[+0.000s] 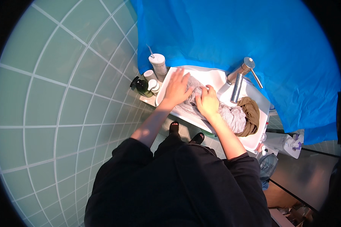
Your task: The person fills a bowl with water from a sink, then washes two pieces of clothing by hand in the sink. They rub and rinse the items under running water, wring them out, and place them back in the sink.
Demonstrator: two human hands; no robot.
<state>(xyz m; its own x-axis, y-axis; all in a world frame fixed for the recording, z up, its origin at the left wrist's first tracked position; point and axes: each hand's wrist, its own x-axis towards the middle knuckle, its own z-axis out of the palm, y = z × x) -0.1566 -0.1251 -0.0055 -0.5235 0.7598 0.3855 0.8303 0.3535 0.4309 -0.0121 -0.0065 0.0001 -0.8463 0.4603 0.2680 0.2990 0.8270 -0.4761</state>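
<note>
A striped grey-and-white cloth garment [233, 116] stretches along the white washbasin [216, 74], over its front rim at the left. My left hand [177, 88] lies nearly flat on the garment's left end, fingers stretched out and thumb spread. Beside it, my right hand [209, 102] has its fingers bent around a bunched fold of the same garment. At the basin's right end sits a crumpled brown cloth [251, 115], touching the striped one. A metal faucet [237, 88] leans over the basin just right of my right hand, its spout end close to the cloths.
On the left ledge stand a lidded cup with a straw [158, 63], a white jar [150, 75], a white pump bottle [153, 86] and a dark green pump bottle [142, 86]. A blue sheet [224, 34] hangs behind. Green tiles [45, 102] line the left wall. Containers [284, 143] stand right.
</note>
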